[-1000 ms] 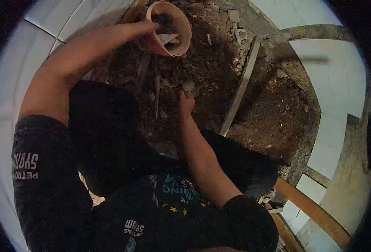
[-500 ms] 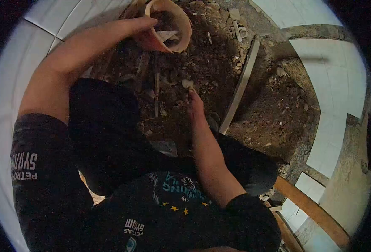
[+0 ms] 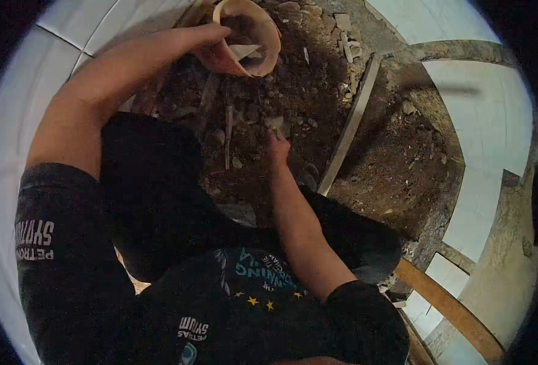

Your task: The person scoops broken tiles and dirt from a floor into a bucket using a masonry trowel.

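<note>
At the top of the head view, my left hand is closed on the near-left rim of a round, open container. Pale broken pieces lie inside it. Lower down and to the right, my right hand reaches over the dark rubble-strewn soil. A pale chunk shows at its fingertips, and the fingers look pressed against it. The chunk is small, and part of the grip is hidden by the hand.
A long wooden strip lies slanted across the soil on the right. White tiles border the dug area at the right, with an orange-brown board at the lower right. A thin stick lies left of my right hand.
My right hand has shifted slightly left and down, and its wrist has turned. My left hand and the container have barely moved.
</note>
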Demonstrator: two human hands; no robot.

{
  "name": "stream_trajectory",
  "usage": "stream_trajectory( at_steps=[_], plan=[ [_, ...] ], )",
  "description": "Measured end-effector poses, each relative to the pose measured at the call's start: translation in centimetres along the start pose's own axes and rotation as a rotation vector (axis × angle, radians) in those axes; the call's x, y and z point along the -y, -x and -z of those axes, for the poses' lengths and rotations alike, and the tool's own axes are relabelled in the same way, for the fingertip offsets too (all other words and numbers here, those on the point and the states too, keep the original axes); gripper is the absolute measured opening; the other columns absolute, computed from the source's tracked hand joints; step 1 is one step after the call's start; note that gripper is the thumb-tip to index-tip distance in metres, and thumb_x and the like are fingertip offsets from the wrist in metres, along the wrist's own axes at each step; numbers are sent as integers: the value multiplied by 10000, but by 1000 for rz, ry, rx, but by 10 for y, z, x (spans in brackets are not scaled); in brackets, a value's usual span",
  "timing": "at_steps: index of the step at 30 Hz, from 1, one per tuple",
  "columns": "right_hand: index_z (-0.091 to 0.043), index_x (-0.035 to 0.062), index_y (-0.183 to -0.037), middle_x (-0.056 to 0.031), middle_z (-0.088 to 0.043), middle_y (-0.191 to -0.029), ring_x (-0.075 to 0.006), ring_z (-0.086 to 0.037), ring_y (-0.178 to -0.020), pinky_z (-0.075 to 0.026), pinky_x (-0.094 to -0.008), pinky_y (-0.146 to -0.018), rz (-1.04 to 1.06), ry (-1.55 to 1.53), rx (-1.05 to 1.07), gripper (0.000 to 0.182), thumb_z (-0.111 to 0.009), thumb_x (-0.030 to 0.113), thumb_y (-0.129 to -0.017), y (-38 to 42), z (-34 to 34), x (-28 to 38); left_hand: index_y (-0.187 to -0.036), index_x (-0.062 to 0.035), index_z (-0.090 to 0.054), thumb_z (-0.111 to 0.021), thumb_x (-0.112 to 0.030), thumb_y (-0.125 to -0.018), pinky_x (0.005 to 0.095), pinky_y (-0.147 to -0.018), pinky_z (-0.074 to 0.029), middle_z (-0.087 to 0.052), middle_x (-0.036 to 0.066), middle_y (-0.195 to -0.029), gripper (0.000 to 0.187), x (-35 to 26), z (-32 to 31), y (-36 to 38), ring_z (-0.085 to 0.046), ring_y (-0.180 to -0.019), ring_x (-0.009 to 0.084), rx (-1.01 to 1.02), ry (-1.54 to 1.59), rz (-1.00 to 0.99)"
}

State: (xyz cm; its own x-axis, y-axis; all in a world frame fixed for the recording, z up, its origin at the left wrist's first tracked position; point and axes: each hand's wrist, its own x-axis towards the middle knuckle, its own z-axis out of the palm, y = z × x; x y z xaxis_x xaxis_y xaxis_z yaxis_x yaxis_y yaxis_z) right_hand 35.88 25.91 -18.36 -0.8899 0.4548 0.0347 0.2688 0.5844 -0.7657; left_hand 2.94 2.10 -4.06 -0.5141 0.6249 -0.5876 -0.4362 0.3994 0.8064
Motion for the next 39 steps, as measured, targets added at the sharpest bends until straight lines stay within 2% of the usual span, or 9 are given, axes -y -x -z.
stream_trajectory(
  at_steps=[3, 7, 11, 14, 18, 19, 26, 29, 39],
  plan=[
    [-490, 46, -1186, -144, -583, -1018, -206, -567, -755, -457, -299, -669, -424, -297, 132, 429, -559, 269, -826, -11, -5, -30, -1240, 35, -341, -355, -454, -852, 471, -863, -392, -426, 283, -1181, 624, -32, -15, 44, -511, -1006, 376, 192, -173, 3],
    [-545, 80, -1053, -73, -567, -858, -181, -526, -605, -438, -331, -502, -1009, -1077, 169, 282, -552, 259, -835, -14, 43, 28, -1265, 40, -284, -336, -426, -865, 492, -879, -379, -418, 291, -1185, 617, -54, -56, 57, -493, -1028, 388, -251, -97, 144],
    [-564, 59, -1035, -95, -583, -864, -191, -538, -594, -446, -343, -511, -956, -1409, 359, 320, -582, 286, -811, -29, 21, -35, -1269, 37, -270, -321, -383, -886, 488, -894, -373, -387, 297, -1209, 571, -44, -42, 51, -458, -1074, 387, -267, -123, 84],
    [-563, 25, -1056, -120, -600, -830, -192, -531, -561, -450, -349, -520, -369, -417, 189, 390, -612, 299, -783, -34, -16, -111, -1270, 39, -257, -327, -358, -890, 479, -900, -371, -374, 291, -1223, 554, -57, -37, 48, -446, -1089, 385, -203, -42, 148],
    [-521, 26, -1145, -117, -605, -806, -165, -482, -540, -412, -338, -517, -513, 298, 390, 493, -615, 347, -783, -25, 14, -2, -1261, 48, -257, -354, -358, -881, 468, -890, -379, -422, 279, -1181, 564, -51, -71, 55, -477, -1054, 375, -525, -3, 67],
    [-510, 27, -1167, -116, -606, -800, -158, -470, -535, -402, -336, -517, -504, 304, 389, 519, -616, 359, -782, -20, 5, -8, -1255, 53, -262, -349, -359, -883, 476, -887, -383, -440, 281, -1159, 562, -44, -60, 55, -490, -1038, 373, -355, -23, 29],
    [-484, 43, -1184, -72, -595, -769, -134, -460, -501, -403, -296, -490, -565, -69, 295, 412, -537, 280, -851, -10, 9, 19, -1261, 58, -257, -310, -371, -894, 502, -874, -389, -473, 291, -1112, 567, -80, -79, 105, -513, -1002, 382, -300, -87, 150],
    [-461, 67, -1199, -16, -547, -715, -116, -434, -476, -383, -266, -446, -707, -933, 133, 410, -538, 276, -855, -6, 10, 10, -1269, 66, -245, -282, -377, -895, 525, -862, -390, -471, 299, -1108, 582, -36, -27, 43, -513, -991, 405, -36, -158, 64],
    [-474, 121, -1173, -12, -523, -720, -112, -405, -484, -399, -285, -454, -763, -913, 160, 377, -575, 239, -830, -2, 18, 13, -1234, 102, -267, -290, -362, -895, 527, -868, -387, -435, 296, -1144, 575, -61, -54, 84, -487, -1035, 397, -171, -218, 33]
  ],
)
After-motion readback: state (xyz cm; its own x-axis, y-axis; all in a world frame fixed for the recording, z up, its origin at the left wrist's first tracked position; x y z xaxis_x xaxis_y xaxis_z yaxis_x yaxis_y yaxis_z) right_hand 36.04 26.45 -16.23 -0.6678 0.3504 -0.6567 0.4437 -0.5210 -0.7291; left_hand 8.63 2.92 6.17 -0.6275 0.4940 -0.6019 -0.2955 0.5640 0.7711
